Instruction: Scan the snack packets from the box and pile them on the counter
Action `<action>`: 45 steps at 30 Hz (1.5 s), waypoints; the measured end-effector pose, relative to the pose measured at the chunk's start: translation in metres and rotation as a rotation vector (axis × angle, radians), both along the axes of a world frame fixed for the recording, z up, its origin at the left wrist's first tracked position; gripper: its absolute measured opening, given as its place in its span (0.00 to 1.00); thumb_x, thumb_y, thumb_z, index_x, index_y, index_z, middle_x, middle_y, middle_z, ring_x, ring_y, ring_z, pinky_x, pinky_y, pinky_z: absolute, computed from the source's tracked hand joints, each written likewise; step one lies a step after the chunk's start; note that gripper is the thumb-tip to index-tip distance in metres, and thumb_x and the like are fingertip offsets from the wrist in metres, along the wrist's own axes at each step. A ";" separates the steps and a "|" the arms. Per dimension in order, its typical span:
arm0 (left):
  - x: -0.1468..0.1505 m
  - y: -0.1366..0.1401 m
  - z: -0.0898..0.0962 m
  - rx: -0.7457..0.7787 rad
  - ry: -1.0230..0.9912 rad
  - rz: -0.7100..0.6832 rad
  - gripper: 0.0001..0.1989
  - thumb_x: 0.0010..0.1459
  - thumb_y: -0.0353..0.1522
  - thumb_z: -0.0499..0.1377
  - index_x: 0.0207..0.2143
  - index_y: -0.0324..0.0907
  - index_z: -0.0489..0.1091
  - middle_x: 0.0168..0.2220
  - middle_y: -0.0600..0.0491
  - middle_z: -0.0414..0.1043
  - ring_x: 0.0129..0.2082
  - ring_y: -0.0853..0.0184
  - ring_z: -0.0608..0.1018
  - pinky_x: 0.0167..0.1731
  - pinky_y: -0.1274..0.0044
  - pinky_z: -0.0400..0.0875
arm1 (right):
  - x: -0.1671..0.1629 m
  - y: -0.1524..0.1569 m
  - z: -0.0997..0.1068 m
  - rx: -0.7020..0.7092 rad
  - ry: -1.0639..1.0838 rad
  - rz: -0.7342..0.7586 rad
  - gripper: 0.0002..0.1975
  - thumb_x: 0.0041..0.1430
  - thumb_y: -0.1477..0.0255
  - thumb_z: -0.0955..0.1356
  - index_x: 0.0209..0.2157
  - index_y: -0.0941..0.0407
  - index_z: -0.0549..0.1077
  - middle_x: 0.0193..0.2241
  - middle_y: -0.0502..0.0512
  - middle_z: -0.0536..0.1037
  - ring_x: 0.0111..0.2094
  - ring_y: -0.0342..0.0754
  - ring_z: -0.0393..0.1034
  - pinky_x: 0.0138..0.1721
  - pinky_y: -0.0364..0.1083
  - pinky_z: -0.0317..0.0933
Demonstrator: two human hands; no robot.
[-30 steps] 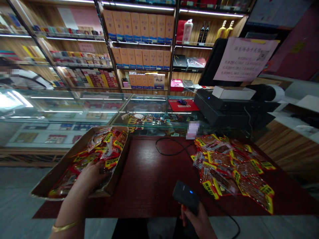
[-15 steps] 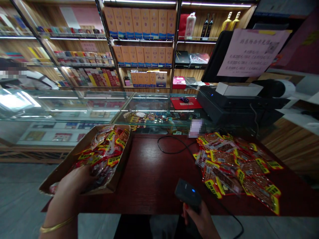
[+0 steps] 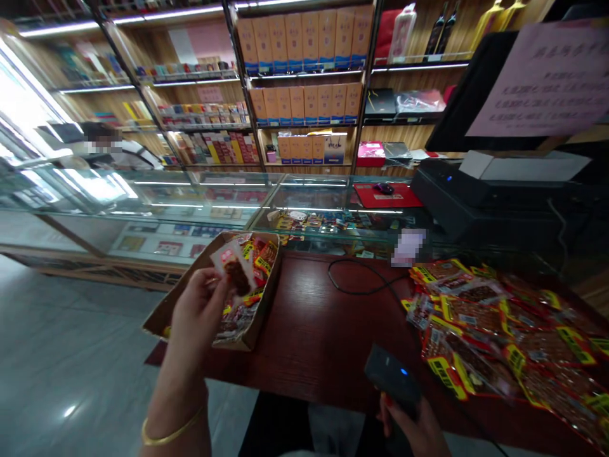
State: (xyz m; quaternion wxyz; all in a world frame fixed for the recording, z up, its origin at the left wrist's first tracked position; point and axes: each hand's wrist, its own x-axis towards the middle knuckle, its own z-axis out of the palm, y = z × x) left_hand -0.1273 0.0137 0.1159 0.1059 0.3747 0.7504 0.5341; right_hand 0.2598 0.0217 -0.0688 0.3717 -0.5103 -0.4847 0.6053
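Note:
Between the thumb and fingers of my left hand (image 3: 202, 308) is a small clear snack packet (image 3: 235, 270) with dark brown contents and a red mark. It is held up over a cardboard box (image 3: 273, 279), which contains several red and yellow snack packets (image 3: 264, 257). My right hand (image 3: 412, 422) is wrapped round the handle of a black barcode scanner (image 3: 392, 377) with a blue light, held over the table's front edge. To its right lies a spread pile of red and yellow snack packets (image 3: 480, 311).
The dark red table (image 3: 314, 324) carries a looped black cable (image 3: 354, 289). Behind it stands a glass display counter (image 3: 266, 197) with a mouse (image 3: 383, 188) on a red mat (image 3: 404, 198). A monitor (image 3: 471, 95) is at right. A person (image 3: 136, 155) is at the far left.
My left hand has come up out of the box with a clear snack packet in it. The view has turned left, so things appear further right. My right hand still holds the scanner.

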 end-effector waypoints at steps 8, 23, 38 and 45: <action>0.096 0.057 -0.100 -0.139 -0.822 -0.510 0.27 0.46 0.47 0.72 0.41 0.40 0.71 0.23 0.57 0.74 0.19 0.72 0.72 0.21 0.82 0.64 | -0.002 0.001 0.003 0.017 0.010 0.039 0.27 0.52 0.46 0.74 0.23 0.57 0.77 0.16 0.52 0.76 0.19 0.47 0.69 0.29 0.47 0.68; 0.083 0.063 -0.146 -0.302 -1.640 -0.767 0.15 0.63 0.36 0.58 0.47 0.34 0.74 0.38 0.43 0.80 0.24 0.67 0.78 0.15 0.82 0.61 | -0.015 -0.004 0.027 0.100 -0.225 0.110 0.28 0.56 0.44 0.70 0.21 0.54 0.74 0.15 0.52 0.75 0.20 0.50 0.71 0.27 0.46 0.64; 0.088 0.071 -0.163 -0.326 -1.571 -0.810 0.26 0.69 0.45 0.52 0.53 0.31 0.74 0.51 0.36 0.79 0.39 0.59 0.84 0.38 0.69 0.78 | -0.023 -0.017 0.054 0.217 -0.385 0.146 0.19 0.56 0.52 0.71 0.29 0.53 0.81 0.17 0.56 0.79 0.20 0.55 0.74 0.25 0.48 0.64; 0.087 0.075 -0.166 -0.338 -1.574 -0.837 0.24 0.66 0.44 0.56 0.53 0.32 0.73 0.49 0.36 0.79 0.39 0.58 0.84 0.39 0.68 0.78 | -0.020 -0.017 0.063 0.258 -0.369 0.129 0.15 0.56 0.55 0.72 0.27 0.52 0.81 0.18 0.58 0.79 0.28 0.60 0.77 0.27 0.48 0.65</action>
